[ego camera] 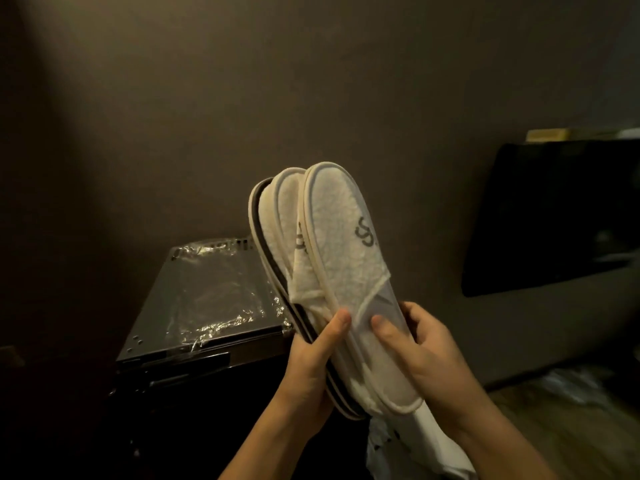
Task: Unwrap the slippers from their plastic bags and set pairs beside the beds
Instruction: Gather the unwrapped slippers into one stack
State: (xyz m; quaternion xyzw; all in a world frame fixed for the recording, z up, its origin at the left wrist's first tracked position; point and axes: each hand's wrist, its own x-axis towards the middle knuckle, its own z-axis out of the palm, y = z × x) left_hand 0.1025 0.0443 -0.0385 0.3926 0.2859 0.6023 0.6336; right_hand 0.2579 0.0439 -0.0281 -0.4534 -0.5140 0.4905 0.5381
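**Both hands gripping the slipper stack at the heel end — pairs not split yet**

Left hand (313,362) is clamping the stack of slippers (325,265) from the left edge, thumb (337,323) pressing across the front face. Right hand (426,355) is wrapping the right edge, thumb lying on the top slipper just below its fabric band. Both are closing on the same bundle at its lower end; neither is free.

Key geometry: the stack's long axis is running up and slightly left from the hands, toes up, heels down by the palms. Slippers are lying face-to-back, fanning a little at the toes; looks like four, exact count hard to tell. Front one is showing white terry and a grey logo; the rear ones are showing dark sole edges. Right hand is nearer the top slipper, left hand nearer the rear ones, so my read is that peeling a pair off means the right drawing forward while the left is holding the rest.

Slippers appear out of their wrapping. An empty clear plastic bag (214,296) is lying flat on the dark cabinet top (152,344), just left of the stack and apart from it. More crumpled plastic or white material (415,441) is sitting below the hands; can't tell what exactly.

Room: dim, brown wall (311,81), dark screen-like panel (561,216) on the right, wood floor (571,420) at lower right. No bed in view, so placement is looking some way off.
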